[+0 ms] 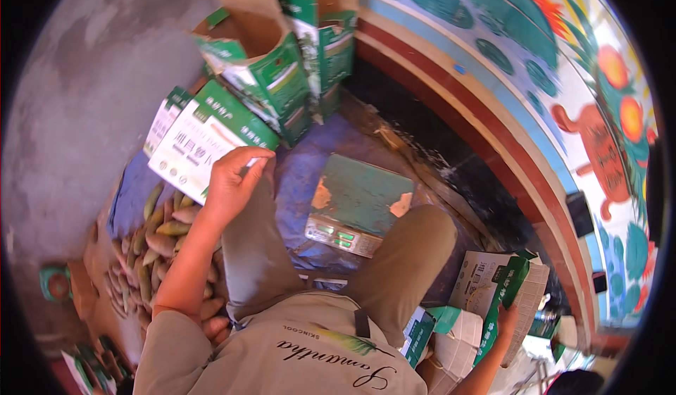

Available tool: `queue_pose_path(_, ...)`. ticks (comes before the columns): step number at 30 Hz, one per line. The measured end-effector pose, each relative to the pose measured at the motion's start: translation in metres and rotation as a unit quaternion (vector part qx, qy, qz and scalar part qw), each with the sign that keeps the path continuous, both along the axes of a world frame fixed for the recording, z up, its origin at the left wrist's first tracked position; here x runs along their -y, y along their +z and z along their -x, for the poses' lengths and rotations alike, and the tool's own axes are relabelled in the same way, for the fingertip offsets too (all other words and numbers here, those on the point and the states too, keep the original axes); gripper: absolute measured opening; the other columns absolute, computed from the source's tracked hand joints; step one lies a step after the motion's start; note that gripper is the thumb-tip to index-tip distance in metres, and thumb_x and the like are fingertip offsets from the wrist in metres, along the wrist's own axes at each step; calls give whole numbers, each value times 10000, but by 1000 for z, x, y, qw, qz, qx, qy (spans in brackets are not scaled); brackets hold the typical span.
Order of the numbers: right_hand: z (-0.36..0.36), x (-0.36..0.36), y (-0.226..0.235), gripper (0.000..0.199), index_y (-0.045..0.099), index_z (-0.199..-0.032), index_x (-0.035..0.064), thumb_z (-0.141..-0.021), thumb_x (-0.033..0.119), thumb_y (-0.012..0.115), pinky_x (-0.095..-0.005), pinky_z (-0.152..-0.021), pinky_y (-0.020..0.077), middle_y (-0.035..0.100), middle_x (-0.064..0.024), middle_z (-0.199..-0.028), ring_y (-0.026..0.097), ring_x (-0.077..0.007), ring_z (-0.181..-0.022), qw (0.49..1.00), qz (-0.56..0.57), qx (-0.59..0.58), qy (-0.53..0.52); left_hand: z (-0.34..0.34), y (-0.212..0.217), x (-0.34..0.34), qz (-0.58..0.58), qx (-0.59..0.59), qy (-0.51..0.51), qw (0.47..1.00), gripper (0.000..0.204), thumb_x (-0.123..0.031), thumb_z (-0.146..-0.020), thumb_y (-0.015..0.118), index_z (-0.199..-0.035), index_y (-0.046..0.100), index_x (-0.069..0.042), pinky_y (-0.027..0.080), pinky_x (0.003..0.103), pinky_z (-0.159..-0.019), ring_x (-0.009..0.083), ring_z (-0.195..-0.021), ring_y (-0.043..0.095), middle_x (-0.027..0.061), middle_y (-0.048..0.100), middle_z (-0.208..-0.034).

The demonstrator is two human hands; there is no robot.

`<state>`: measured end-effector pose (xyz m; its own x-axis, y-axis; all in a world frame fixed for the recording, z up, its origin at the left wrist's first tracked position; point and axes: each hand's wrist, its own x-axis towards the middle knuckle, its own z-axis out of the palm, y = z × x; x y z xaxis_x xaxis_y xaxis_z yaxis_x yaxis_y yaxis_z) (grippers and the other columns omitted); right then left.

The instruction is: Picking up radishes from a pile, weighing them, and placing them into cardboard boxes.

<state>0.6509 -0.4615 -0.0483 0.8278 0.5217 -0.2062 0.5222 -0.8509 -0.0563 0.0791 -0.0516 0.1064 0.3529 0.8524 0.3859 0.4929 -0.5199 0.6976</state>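
Pinching the edge of a white and green box (190,141) with the left hand (236,182), with thumb and finger drawn together, left of the middle of the frame. Hard to tell from here how tight. Gripping a green-striped box (479,277) at the lower right of the frame with the right hand (506,319), with fingers bent over its side. Hard to see every finger there. To do this well, hold each box by a firm edge, not by a loose flap. Press just enough to stop a slip, but not enough to dent the card. Check both sides of the frame in turn, with two boxes so far apart. Lift a bit before pulling, to keep from scraping the tall open box (285,78) just beside, at the top. Keep the left arm up near the pile of long roots (162,243) at the left, to keep from knocking any loose. Go around the scale (362,192) near the middle, on the blue sheet (292,166), and not across its top. Mind the legs (257,261) close by when turning a box. Bend any fold slowly, to keep from tearing.
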Motion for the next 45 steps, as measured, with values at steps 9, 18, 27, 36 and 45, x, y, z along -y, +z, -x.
queue_pose_path(9,91,-179,100,140,601,-829,-35,-820,105,595,-360,-548,411,561,-161,-614,535,-241,-545,964,-137,-131,188,88,-35,30,25,59,193,979,129,-4,-846,575,-951,648,-16,478,279,-778,193,-856,626,110,664,-908)
queue_pose_path(18,181,-345,122,182,597,-970,-2,-802,70,598,-403,-664,457,616,-206,-848,581,-396,-803,833,-183,-97,512,148,-87,64,28,12,280,960,125,-3,-813,591,-926,642,-17,484,322,-725,264,-811,624,138,649,-882)
queue_pose_path(27,239,-391,104,211,636,-965,75,-754,65,641,-414,-708,473,633,-165,-865,593,-360,-815,779,-64,-69,620,182,-124,94,59,-32,332,941,127,-18,-795,604,-916,640,-30,487,350,-739,304,-837,622,147,643,-887)
queue_pose_path(36,185,-324,85,272,587,-1096,-12,-896,169,551,-352,-889,427,600,-149,-1091,563,-287,-1005,836,-457,25,301,187,-142,103,67,-28,327,942,134,-31,-789,618,-922,631,-39,491,360,-725,326,-838,613,156,638,-886)
queue_pose_path(45,107,-179,-104,368,604,-957,-68,-888,279,504,-392,-793,458,617,-209,-1020,595,-316,-889,945,-326,1,-41,181,-154,117,116,-108,316,936,156,-120,-777,646,-931,637,-97,500,360,-678,285,-828,628,91,656,-888)
